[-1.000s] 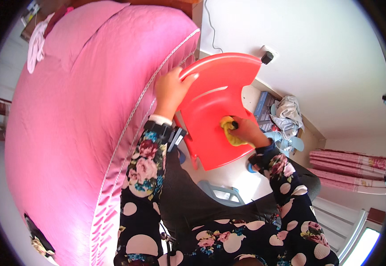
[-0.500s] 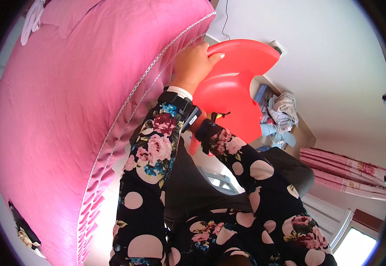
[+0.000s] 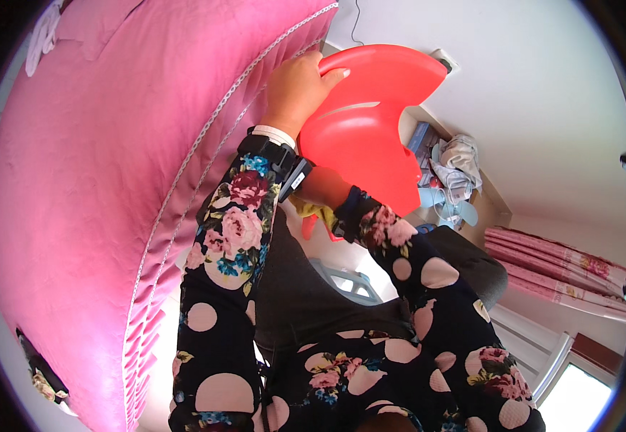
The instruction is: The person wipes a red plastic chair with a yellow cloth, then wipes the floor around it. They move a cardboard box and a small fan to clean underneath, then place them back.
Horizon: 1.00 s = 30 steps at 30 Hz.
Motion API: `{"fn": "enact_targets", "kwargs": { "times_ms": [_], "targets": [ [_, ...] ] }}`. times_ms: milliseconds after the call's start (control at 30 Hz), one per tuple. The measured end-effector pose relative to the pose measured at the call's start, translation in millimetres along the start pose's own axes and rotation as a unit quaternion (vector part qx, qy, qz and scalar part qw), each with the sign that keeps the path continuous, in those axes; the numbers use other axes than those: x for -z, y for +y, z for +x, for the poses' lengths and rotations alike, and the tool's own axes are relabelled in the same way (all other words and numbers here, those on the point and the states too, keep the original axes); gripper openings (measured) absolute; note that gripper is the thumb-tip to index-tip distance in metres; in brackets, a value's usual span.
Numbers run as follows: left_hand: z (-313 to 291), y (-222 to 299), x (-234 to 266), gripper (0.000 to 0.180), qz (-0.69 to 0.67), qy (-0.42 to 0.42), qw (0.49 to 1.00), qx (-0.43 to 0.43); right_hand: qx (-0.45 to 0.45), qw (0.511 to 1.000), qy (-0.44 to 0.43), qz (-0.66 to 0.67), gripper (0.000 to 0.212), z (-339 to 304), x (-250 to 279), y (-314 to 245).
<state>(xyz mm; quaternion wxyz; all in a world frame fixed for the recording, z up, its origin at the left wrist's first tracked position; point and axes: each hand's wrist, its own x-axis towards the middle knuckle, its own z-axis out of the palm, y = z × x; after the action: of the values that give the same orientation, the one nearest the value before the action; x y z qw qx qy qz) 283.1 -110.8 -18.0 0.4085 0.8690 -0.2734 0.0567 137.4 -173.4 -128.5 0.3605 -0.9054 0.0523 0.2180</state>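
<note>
A red moulded plastic chair (image 3: 360, 151) stands tilted in view beside the bed, with a narrow slot through its backrest. My left hand (image 3: 300, 90) is closed over the left upper edge of the backrest, its thumb on the inner face. Lower down, my right hand (image 3: 325, 187) is at the near left side of the chair, partly covered by my left wrist and the dark device (image 3: 295, 178) strapped there. A crumpled yellow cloth (image 3: 319, 211) shows under the right hand, which appears to hold it; the right fingers are mostly hidden.
A bed with a pink ruffled cover (image 3: 111, 165) fills the left side. Beyond the chair, clothes (image 3: 459, 162) and a light blue fan (image 3: 458, 211) are by the white wall (image 3: 536, 101). A pink curtain (image 3: 550, 270) hangs at right. My knees are below the chair.
Both hands and the chair have shifted slightly up and left in view. My right hand has come further out from behind the left wrist, and more yellow cloth shows beneath it.
</note>
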Motion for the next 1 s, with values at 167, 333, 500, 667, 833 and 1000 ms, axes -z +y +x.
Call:
{"fn": "enact_targets", "kwargs": {
  "times_ms": [167, 333, 500, 667, 833, 1000],
  "targets": [
    [1, 1, 2, 0.048, 0.003, -0.008, 1.0, 0.004, -0.071, 0.986, -0.1, -0.111, 0.041, -54, 11, 22],
    [1, -2, -3, 0.046, -0.012, -0.008, 1.0, -0.006, -0.028, 0.967, -0.203, -0.152, 0.044, -136, 62, 36],
    [2, -1, 0, 0.045, 0.007, -0.014, 1.0, -0.005, 0.04, 0.997, 0.062, -0.031, 0.038, -95, 53, 14],
    [2, 3, 6, 0.044, -0.007, -0.04, 0.999, 0.023, -0.002, 0.996, 0.005, -0.087, 0.034, -36, -10, -13],
    [1, 3, 5, 0.044, -0.011, -0.031, 0.999, 0.016, -0.004, 0.993, 0.059, -0.103, 0.035, 12, -67, 5],
    [0, 2, 1, 0.044, -0.028, -0.028, 0.999, -0.004, 0.126, 0.977, 0.062, 0.159, 0.034, 45, -74, 25]
  ]
}}
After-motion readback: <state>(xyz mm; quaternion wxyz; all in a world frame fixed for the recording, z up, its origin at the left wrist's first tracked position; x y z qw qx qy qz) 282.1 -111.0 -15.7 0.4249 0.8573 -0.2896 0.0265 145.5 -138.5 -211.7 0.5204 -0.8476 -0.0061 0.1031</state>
